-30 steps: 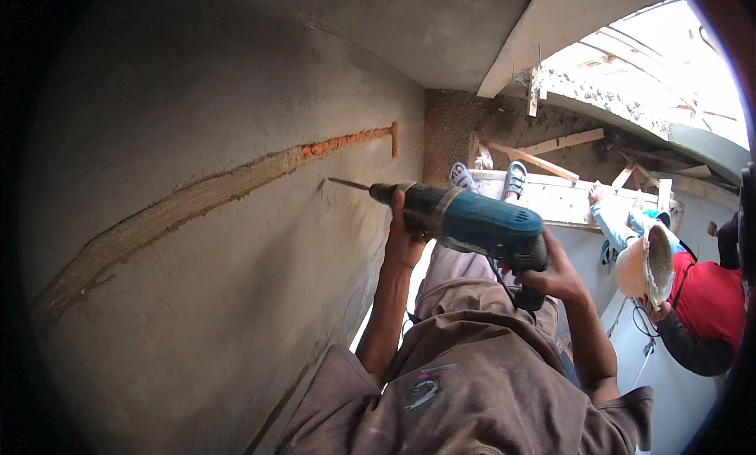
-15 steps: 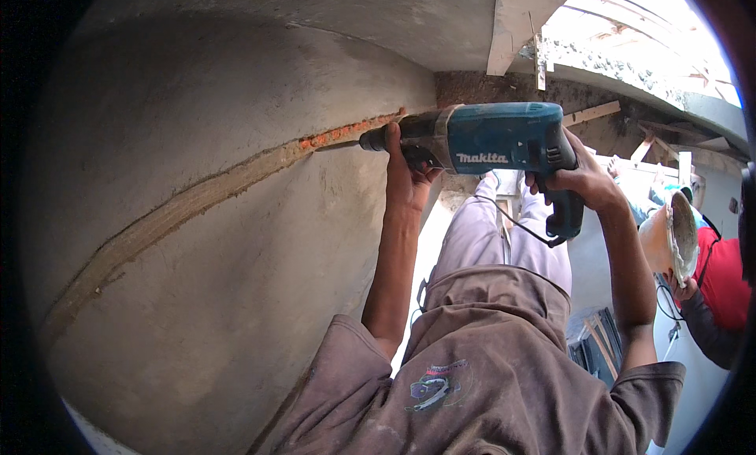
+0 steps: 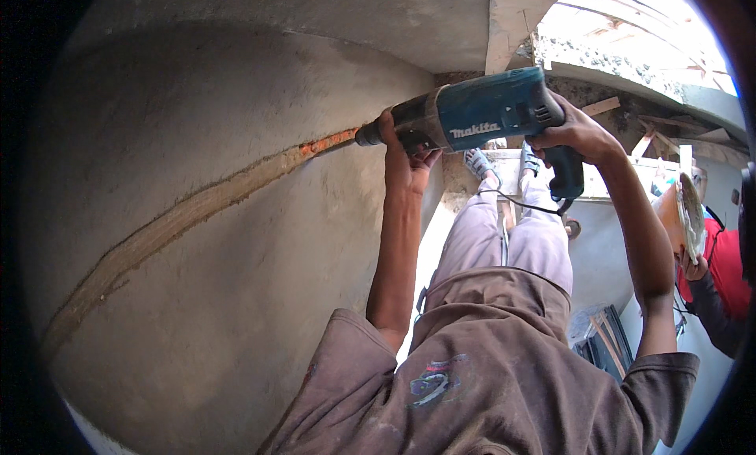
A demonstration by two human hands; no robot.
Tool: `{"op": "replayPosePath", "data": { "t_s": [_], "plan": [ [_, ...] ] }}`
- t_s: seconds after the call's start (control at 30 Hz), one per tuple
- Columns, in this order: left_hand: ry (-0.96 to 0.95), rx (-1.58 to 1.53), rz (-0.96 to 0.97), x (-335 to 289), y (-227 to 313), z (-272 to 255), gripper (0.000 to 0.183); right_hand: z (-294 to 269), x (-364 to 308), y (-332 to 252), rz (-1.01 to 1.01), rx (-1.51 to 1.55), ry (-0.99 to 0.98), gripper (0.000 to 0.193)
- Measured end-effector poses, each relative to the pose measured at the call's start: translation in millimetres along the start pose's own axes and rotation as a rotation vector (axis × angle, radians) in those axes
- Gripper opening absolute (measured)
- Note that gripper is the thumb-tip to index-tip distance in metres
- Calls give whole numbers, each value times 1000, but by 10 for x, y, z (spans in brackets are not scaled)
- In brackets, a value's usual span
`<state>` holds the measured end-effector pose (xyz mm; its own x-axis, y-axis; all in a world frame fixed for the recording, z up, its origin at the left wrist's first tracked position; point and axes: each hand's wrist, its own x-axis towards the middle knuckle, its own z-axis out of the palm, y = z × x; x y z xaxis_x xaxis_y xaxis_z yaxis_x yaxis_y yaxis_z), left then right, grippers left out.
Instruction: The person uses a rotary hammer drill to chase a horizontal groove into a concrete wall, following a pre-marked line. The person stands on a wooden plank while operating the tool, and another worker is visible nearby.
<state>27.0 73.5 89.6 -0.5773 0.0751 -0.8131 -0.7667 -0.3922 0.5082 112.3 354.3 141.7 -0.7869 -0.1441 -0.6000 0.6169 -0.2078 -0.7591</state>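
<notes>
Chipping the wall groove (image 3: 189,195) seems in hand: the rotary hammer (image 3: 484,108) sits at its right end, bit (image 3: 339,147) at the lower edge. Left hand (image 3: 403,162) cups the tool's front, right hand (image 3: 584,136) wraps its rear grip (image 3: 568,171); next calls for steady pressure.

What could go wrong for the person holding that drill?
The bit could skid: its tip appears to be at the lower edge of the groove, and a slip might jolt the left hand supporting the front of the drill. The cord might snag, since it loops before the legs. Footing could be unsteady: the sandals seem to be on a board.
</notes>
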Motion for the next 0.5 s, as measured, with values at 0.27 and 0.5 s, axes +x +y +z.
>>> {"op": "replayPosePath", "data": {
  "t_s": [0.27, 0.5],
  "plan": [
    [27, 19, -10, 75, 79, -144, 86, 124, 150, 341, -161, -48, -5, 84],
    [-11, 265, -67, -108, -40, -500, 59, 576, -420, 1017, -14, 425, -98, 85]
  ]
}}
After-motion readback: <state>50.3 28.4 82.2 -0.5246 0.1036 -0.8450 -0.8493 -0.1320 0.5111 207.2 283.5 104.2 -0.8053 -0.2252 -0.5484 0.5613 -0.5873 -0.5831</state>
